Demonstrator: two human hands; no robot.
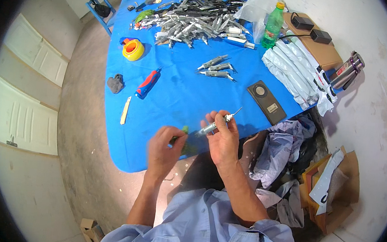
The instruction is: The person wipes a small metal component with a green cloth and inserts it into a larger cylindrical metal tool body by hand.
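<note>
Your right hand (222, 144) grasps silver tool (217, 124) above bench (177, 92) edge; left hand (164, 147) pinches green piece (184, 130) | risk: loose pinch drops it off bench

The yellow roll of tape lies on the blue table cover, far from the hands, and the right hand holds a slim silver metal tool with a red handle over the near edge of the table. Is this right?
Not quite. In the head view the slim silver metal tool in the right hand has no red handle; it is silver-grey along its length. The red and blue handled tool lies apart on the blue table cover. The yellow roll of tape lies far from the hands, as you say.

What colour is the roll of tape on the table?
The roll of tape is yellow, seen in the head view.
</note>
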